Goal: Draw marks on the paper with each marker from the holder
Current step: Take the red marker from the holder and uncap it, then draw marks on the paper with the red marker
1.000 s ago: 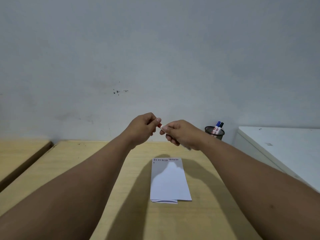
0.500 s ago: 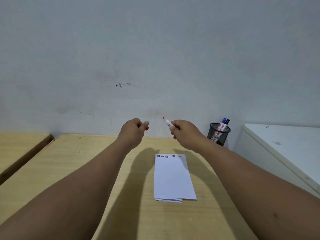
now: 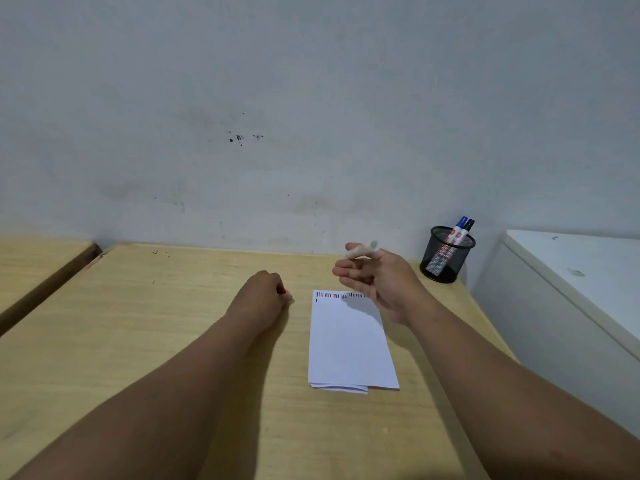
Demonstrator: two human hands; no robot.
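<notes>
A folded white paper (image 3: 349,344) lies on the wooden table (image 3: 145,327), with a row of short red, blue and black marks along its far edge. My left hand (image 3: 261,296) rests on the table just left of the paper, closed around a red marker cap (image 3: 282,291). My right hand (image 3: 379,278) hovers above the paper's far right corner, fingers loosely spread, with the uncapped white marker (image 3: 362,250) blurred across the fingers. A black mesh holder (image 3: 446,256) at the far right holds a blue-capped and a black-capped marker (image 3: 460,230).
A grey wall (image 3: 311,116) runs close behind the table. A white cabinet (image 3: 581,271) stands against the table's right edge, just past the holder. A second wooden surface (image 3: 31,261) lies to the left across a dark gap.
My hands pulled the cap off the marker and parted. The left hand dropped to the table with the cap. The right hand moved right and turned the marker in its fingers.
</notes>
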